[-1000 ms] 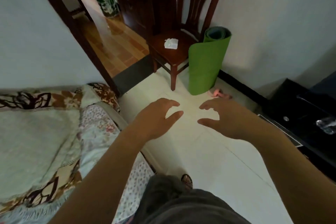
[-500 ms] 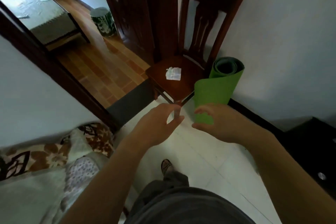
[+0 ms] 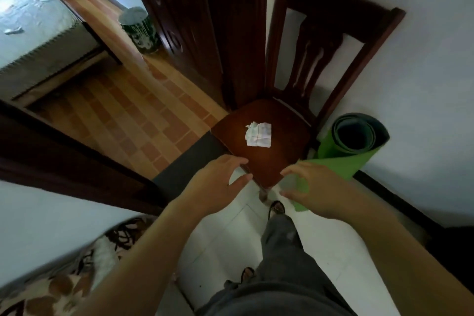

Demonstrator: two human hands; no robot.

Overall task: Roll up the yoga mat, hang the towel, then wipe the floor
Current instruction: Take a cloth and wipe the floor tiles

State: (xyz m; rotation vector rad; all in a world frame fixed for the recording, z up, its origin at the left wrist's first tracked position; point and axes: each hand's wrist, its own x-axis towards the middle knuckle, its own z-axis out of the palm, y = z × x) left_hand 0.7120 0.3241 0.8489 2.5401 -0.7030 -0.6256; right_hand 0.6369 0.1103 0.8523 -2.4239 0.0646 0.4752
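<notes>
The green yoga mat stands rolled up against the white wall, to the right of a dark wooden chair. A small white folded cloth lies on the chair seat. My left hand hovers in front of the seat's near edge, fingers spread and loosely bent, holding nothing. To its right, my right hand is also empty, with relaxed curved fingers, in front of the mat's lower part. Both hands are apart from the cloth.
A dark wooden door stands open left of the chair, leading to a wood-patterned floor with a green-and-white bin. A patterned bed cover lies at lower left. My leg and sandalled foot are on white tiles.
I have stepped closer to the chair, and the view has tilted up. Both empty hands have moved forward toward the seat's front edge. The mat and cloth have not moved.
</notes>
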